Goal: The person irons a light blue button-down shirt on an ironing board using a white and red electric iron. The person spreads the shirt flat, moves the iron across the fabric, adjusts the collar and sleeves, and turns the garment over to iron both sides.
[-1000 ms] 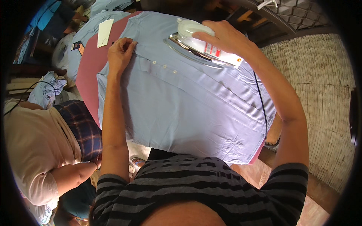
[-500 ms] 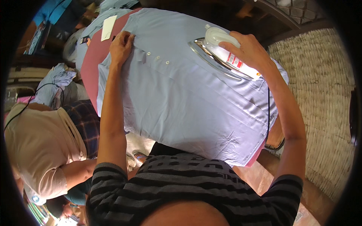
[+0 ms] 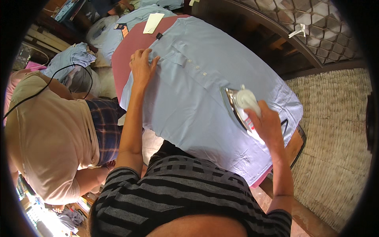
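A light blue shirt (image 3: 185, 114) with a short row of buttons lies spread over a maroon ironing board (image 3: 125, 59). My right hand (image 3: 267, 123) is wrapped round the handle of a white clothes iron (image 3: 246, 102) with a shiny metal base. The iron rests on the right part of the shirt, its tip toward the button placket. At the shirt's left edge, my left hand (image 3: 144, 68) lies with fingers apart on the cloth, near the collar area. Beyond it are a small black tag (image 3: 159, 36) on the shirt's edge and a white card (image 3: 153, 23) on the board.
A co-worker in a beige shirt (image 3: 55, 134) stands close on my left. Piled blue garments (image 3: 73, 59) and plastic bags lie beyond. A metal lattice grille (image 3: 304, 23) borders the far right, with a woven-textured floor (image 3: 331, 138) on the right. A black cord (image 3: 47, 85) hangs at left.
The iron in my right hand has moved nearer to me across the shirt. My left hand has shifted nearer along the shirt's edge and spread its fingers, uncovering the black tag. The view has turned.
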Available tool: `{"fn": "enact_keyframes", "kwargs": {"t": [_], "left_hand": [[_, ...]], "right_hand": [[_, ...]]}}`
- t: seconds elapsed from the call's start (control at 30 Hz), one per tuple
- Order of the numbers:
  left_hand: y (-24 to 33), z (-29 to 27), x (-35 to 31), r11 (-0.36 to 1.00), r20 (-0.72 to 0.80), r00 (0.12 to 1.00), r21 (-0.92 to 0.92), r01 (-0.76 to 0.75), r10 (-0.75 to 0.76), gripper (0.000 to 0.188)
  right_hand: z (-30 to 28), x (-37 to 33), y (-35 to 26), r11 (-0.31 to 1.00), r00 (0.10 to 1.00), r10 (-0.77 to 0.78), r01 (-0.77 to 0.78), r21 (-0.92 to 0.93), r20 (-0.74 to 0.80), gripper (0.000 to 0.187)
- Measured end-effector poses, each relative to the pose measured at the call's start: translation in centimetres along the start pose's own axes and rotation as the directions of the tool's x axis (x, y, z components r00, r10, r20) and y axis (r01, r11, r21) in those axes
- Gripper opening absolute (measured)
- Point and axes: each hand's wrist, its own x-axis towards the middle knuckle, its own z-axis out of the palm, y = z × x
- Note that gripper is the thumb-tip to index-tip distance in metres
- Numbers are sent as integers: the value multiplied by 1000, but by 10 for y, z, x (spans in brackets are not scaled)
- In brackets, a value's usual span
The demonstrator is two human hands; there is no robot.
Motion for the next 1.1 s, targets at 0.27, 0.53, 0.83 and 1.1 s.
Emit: {"fn": "enact_keyframes", "kwargs": {"t": [0.27,0.53,0.83,1.1], "left_hand": [[24,6,3,1000,130,991,-7,-25,26,36],[-5,20,33,885,253,962,-419,202,-100,27],[-7,32,28,751,224,972,-630,198,-68,11],[-1,34,30,767,139,989,-630,122,-44,15]], "right_hand": [[20,5,-19,982,987,157,-151,117,-40,39],[29,-6,-21,972,982,187,-185,148,-4,41],[39,14,-57,960,983,179,-186,210,49,41],[53,28,-74,954,980,164,-186,235,110,45]]}}
